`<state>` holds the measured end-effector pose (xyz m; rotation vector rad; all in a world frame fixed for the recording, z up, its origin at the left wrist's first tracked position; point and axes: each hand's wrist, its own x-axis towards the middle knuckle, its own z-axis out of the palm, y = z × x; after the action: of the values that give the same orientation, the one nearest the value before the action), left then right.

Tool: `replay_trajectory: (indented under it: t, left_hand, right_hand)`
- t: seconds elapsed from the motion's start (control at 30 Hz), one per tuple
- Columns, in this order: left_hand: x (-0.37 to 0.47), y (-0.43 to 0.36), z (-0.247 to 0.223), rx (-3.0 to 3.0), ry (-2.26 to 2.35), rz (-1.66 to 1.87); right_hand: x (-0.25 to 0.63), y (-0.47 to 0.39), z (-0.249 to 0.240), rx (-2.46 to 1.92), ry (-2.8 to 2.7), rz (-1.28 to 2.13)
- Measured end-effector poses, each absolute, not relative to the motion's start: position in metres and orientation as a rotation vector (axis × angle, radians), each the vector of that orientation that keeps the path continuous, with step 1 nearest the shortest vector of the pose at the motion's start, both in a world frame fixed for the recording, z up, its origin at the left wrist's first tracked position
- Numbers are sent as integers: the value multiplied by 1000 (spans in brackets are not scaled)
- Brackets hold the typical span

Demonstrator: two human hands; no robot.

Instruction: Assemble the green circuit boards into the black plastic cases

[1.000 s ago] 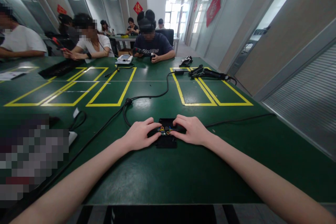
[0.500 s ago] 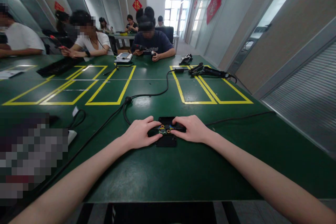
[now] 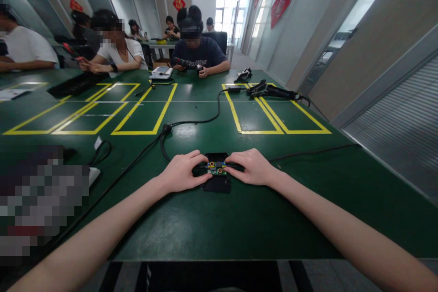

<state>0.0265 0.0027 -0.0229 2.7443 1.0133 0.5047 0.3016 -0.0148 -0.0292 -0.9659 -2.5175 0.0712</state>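
Note:
Between my hands is a small green circuit board (image 3: pixel 216 169) with copper-wound coils and a few coloured wires. My left hand (image 3: pixel 183 171) pinches its left end between thumb and fingers. At the right end, my right hand (image 3: pixel 249 167) grips the board the same way. One flat black case half (image 3: pixel 216 185) lies on the table just in front of the board, and another black case piece (image 3: pixel 215 156) shows behind it. Black cable runs to the board from both sides, partly hidden under my hands.
The green table (image 3: pixel 164 232) carries yellow tape rectangles (image 3: pixel 137 132). A black cable (image 3: pixel 201 122) with a knot (image 3: pixel 166 129) crosses it toward a dark bundle (image 3: pixel 273 93) at the far right. Co-workers sit opposite, one (image 3: pixel 201 52) holding a tool. A blurred-out item lies at left.
My fingertips have drawn slightly apart, so more of the circuit board shows between them. Otherwise both hands stay in place, and the view has shifted only slightly.

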Motion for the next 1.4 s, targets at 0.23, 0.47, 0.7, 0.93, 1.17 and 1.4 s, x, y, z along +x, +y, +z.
replay_trajectory:
  t: [0.23,0.47,0.7,0.93,1.17,1.4]
  left_hand:
    - [25,1,-22,2728,968,601]
    - [23,1,-19,2781,889,634]
    - [17,1,-12,2707,670,668]
    - [20,0,-18,2602,626,643]
    - [20,1,-18,2578,614,604]
    - [21,1,-17,2563,609,575]
  right_hand:
    - [302,-16,-28,-894,-2505,-40]
    - [300,-19,-25,-770,-2481,-85]
    - [296,-24,-23,-674,-2486,6]
    - [297,-26,-23,-687,-2570,119]
    - [297,-26,-24,-668,-2549,87]
    - [298,-25,-25,-669,-2587,37]
